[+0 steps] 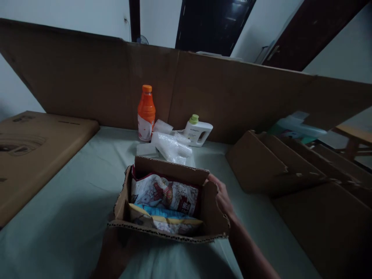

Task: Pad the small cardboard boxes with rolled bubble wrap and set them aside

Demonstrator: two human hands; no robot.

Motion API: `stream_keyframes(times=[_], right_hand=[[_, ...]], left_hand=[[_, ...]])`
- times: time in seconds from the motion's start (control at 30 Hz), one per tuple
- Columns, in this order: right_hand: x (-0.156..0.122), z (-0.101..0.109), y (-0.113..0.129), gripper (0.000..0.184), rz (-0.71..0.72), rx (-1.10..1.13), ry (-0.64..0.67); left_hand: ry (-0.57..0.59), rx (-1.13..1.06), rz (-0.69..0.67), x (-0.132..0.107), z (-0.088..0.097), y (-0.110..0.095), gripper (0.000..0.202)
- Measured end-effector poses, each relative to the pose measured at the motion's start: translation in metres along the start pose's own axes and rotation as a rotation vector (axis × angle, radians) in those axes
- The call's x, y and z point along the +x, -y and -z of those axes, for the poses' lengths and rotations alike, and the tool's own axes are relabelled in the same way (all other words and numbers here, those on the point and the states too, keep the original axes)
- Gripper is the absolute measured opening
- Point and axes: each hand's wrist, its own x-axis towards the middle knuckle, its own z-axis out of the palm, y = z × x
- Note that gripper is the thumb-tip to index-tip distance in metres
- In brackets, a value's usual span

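Observation:
Between my two hands is an open cardboard box [213,205] with torn upper edges, held above the pale green cloth. Inside it, a dark red and white snack bag [165,193] leans at the far side, and a yellow and blue bag [174,221] lies nearer to me. My right hand [219,190] grips the box's right side; its fingertips are partly hidden behind the cardboard. My left hand [116,240] supports the near left corner from below, mostly in shadow, its fingers hidden under the box.
Behind the box stand an orange bottle [147,112], crumpled bubble wrap [171,147] and a white jug [199,131] with a green cap. A flat carton [40,151] lies left. Open cardboard boxes [255,162] stand right, beside a green container [293,128]. A cardboard wall [221,89] runs across the back.

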Motion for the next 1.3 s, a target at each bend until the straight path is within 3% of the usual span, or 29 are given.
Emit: stream_keyframes(times=[0.07,0.2,0.27,0.33,0.4,0.5,0.6,0.7,0.77,0.87,0.97,1.03,1.07,1.13,1.2,1.3], right_hand=[[0.043,-0.006,0.011,0.040,0.045,0.000,0.039],[0.122,-0.047,0.028,0.029,0.052,0.033,0.184],[0.144,-0.061,0.036,0.030,0.054,0.072,0.186],[0.150,-0.056,0.042,0.034,0.075,0.120,0.143],[0.137,-0.030,0.042,0.038,0.103,0.189,0.054],[0.091,0.028,0.024,0.042,0.055,0.224,-0.135],[0.031,0.076,-0.015,0.046,-0.097,-0.023,-0.207],[-0.021,0.102,-0.049,0.041,-0.208,-0.279,-0.228],[-0.045,0.109,-0.057,0.034,-0.228,-0.345,-0.317],[-0.069,0.104,-0.045,0.028,-0.105,-0.441,-0.337],[-0.087,0.078,-0.021,0.034,0.099,-0.417,0.017],[-0.099,0.053,-0.010,0.052,0.196,-0.381,0.294],[-0.104,0.041,-0.008,0.062,0.231,-0.378,0.373],[-0.113,0.021,-0.011,0.072,0.257,-0.378,0.395],[-0.117,0.007,-0.019,0.070,0.245,-0.357,0.327],[-0.113,-0.001,-0.033,0.063,0.223,-0.316,0.251]], left_hand=[[0.007,-0.003,0.003,0.000,-0.003,0.001,0.072],[0.017,0.035,-0.011,0.000,-0.003,0.010,0.076],[0.012,0.058,0.020,-0.001,-0.002,0.015,0.078],[0.009,0.062,0.047,-0.001,0.000,0.017,0.078],[0.018,0.066,0.033,0.000,0.001,0.017,0.075],[0.050,0.077,-0.007,0.002,0.003,0.011,0.069],[0.089,0.088,0.002,0.002,0.008,0.004,0.067],[0.093,0.147,-0.026,0.003,0.014,0.001,0.063],[0.110,0.174,-0.054,0.005,0.017,0.001,0.058],[0.106,0.212,-0.052,0.008,0.020,0.000,0.047],[0.106,0.195,-0.041,0.007,0.020,0.000,0.047],[0.145,0.130,-0.031,0.004,0.020,0.000,0.053],[0.155,0.102,-0.026,0.003,0.020,0.001,0.056],[0.147,0.089,-0.023,0.001,0.022,0.003,0.059],[0.138,0.110,-0.040,0.002,0.025,0.003,0.057],[0.250,0.156,-0.063,0.014,0.025,0.000,0.049]])
